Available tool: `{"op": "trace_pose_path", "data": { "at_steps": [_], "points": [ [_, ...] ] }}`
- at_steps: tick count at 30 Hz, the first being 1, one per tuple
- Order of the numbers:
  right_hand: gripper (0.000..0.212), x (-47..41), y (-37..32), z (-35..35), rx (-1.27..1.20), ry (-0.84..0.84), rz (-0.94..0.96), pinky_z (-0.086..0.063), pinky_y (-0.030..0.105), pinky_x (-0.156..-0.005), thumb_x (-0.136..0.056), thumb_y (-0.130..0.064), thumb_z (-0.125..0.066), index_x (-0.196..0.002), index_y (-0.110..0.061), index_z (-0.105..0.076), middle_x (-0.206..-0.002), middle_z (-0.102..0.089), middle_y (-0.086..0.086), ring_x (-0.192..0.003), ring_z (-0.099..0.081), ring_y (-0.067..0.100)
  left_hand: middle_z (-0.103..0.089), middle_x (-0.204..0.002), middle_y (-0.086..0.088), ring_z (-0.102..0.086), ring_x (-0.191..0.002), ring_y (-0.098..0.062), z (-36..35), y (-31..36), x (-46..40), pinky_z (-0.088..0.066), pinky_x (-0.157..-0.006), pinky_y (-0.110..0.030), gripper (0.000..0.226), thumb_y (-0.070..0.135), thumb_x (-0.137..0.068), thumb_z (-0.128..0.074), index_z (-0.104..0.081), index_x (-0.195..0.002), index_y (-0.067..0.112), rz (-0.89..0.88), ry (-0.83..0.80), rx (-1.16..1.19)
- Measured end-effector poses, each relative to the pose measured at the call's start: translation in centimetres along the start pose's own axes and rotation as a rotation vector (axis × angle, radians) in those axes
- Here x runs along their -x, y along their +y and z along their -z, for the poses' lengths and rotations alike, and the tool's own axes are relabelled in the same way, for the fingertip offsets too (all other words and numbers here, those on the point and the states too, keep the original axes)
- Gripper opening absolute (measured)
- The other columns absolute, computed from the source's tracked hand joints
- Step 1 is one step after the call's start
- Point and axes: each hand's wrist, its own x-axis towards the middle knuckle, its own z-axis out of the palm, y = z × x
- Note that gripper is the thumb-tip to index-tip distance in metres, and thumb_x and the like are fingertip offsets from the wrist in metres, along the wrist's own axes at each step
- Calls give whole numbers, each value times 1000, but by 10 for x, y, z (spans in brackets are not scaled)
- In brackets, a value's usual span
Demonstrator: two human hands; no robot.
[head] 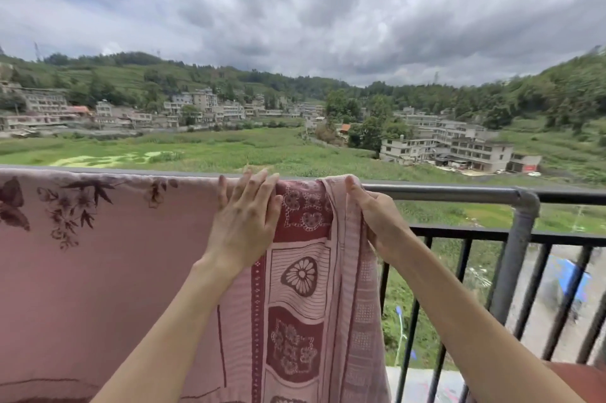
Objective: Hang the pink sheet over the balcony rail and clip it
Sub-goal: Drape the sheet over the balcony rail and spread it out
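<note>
The pink sheet [114,271], printed with dark red flowers and patterned bands, hangs draped over the grey balcony rail [442,192] and covers its left stretch. My left hand [244,225] lies flat on the sheet near the rail's top, fingers straight and spread. My right hand [377,215] grips the sheet's bunched right edge just below the rail, thumb up against the fold. No clip shows anywhere in view.
Right of the sheet the bare rail runs to a pipe joint [524,206] with black vertical bars [465,271] under it. A reddish-brown object [577,379] sits at the bottom right corner. Beyond lie fields and buildings far below.
</note>
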Motion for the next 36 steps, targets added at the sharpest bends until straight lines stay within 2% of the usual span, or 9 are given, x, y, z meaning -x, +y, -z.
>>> {"op": "trace_pose_path", "data": {
  "at_steps": [3, 8, 16, 22, 24, 26, 29, 32, 36],
  "points": [
    [45, -1, -1, -1, -78, 20, -1, -55, 39, -80, -85, -42, -61, -92, 1, -69, -84, -69, 11, -78, -65, 25, -25, -149, 6, -7, -142, -13, -11, 15, -1, 12, -115, -41, 69, 53, -83, 5, -25, -141, 30, 14, -21, -34],
    [25, -1, 4, 0, -271, 82, -55, -57, 39, -78, -83, -32, -67, -92, -8, -72, -86, -71, 8, -78, -68, 24, -38, -137, 3, -23, -135, -18, 0, -39, 7, 3, -115, -42, 61, 49, -86, -2, -35, -132, 26, 83, 27, -117],
    [17, 3, 19, -35, -246, 156, 59, -55, 31, -67, -84, -25, -65, -87, -10, -72, -71, -73, 1, -67, -69, 17, -45, -127, -6, -26, -126, -20, 10, -117, 15, 3, -111, -35, 49, 44, -88, -16, -44, -119, 18, 138, 134, -95],
    [19, 0, 24, -71, -181, 134, 106, -55, 32, -72, -87, -28, -63, -85, -13, -75, -82, -75, 4, -79, -71, 20, -44, -135, -8, -27, -134, -25, 23, -164, 22, -4, -116, -47, 52, 42, -89, -21, -45, -126, 14, 230, 142, -69],
    [18, 0, 23, -75, -97, 83, 125, -54, 25, -68, -88, -26, -62, -87, -13, -74, -79, -75, 1, -73, -70, 14, -41, -141, -9, -26, -137, -25, 29, -160, 25, -5, -116, -47, 46, 36, -94, -31, -42, -132, 12, 272, 144, -12],
    [17, -2, 20, -79, -37, -6, 98, -55, 28, -72, -87, -22, -62, -90, -10, -73, -79, -75, 2, -72, -69, 13, -46, -138, -10, -35, -133, -24, 33, -142, 26, -10, -115, -48, 40, 22, -94, -44, -42, -133, 12, 226, 160, 47],
    [15, -7, 11, -94, -82, -109, 32, -51, 30, -71, -87, -17, -62, -79, -9, -72, -73, -71, 4, -64, -64, 14, -61, -116, -5, -52, -110, -18, 36, -105, 31, -35, -105, -43, 31, 13, -89, -53, -55, -120, 13, 79, 168, 130],
    [19, -11, 2, -103, -130, -182, -13, -46, 32, -70, -91, -18, -56, -81, -8, -69, -75, -65, 5, -70, -58, 17, -62, -103, 4, -55, -95, -9, 28, -67, 36, -50, -87, -36, 22, 24, -89, -54, -61, -108, 15, 23, 93, 255],
    [21, -11, -4, -122, -156, -263, -10, -52, 38, -77, -91, -14, -54, -80, -6, -70, -75, -68, 8, -74, -62, 20, -54, -105, 6, -52, -96, -9, 22, -53, 39, -52, -85, -35, 41, 47, -86, -47, -56, -113, 18, 46, 104, 335]
  ]
}}
